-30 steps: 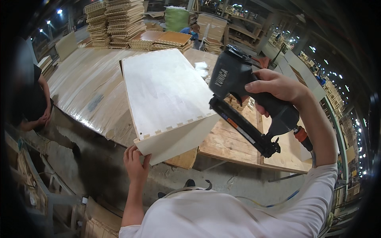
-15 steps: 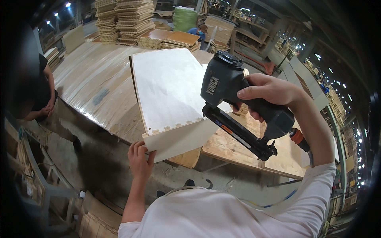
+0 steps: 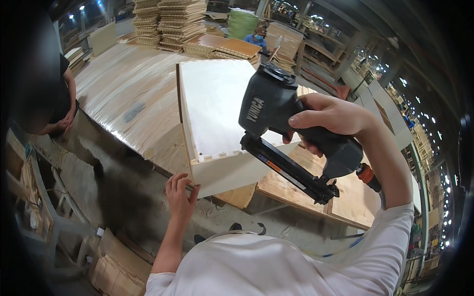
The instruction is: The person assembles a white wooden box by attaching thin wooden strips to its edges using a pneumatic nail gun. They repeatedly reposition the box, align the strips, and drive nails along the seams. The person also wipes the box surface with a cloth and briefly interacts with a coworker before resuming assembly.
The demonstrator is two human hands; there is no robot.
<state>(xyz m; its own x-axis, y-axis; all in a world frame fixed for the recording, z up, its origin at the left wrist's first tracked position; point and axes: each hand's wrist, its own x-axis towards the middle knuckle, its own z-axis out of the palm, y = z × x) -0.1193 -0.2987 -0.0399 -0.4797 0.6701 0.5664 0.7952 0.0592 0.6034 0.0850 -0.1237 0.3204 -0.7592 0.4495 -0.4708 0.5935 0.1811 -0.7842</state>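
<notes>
My right hand (image 3: pixel 328 116) is wrapped round the grip of a black pneumatic staple gun (image 3: pixel 269 108), held up over the right side of a wooden box. The gun's long magazine slants down to the right, and an orange hose fitting joins its handle end. The box (image 3: pixel 227 176) has a pale front panel and a white top face (image 3: pixel 217 106), with finger joints along the shared edge. It sits at the table's near edge, partly hidden behind the gun. My left hand (image 3: pixel 181 195) pinches the front panel's lower left corner between thumb and curled fingers.
A film-covered wooden table (image 3: pixel 113 93) stretches behind the box, with tall stacks of jointed boards (image 3: pixel 180 24) at its far side. On the left stands a person (image 3: pixel 61 98) with hands together. Another person (image 3: pixel 257 38) is beyond the table. A wooden rack (image 3: pixel 54 222) stands lower left.
The staple gun has shifted slightly left over the box in my right hand. The whole scene sits a little further right in view. My left hand keeps its hold on the corner.
</notes>
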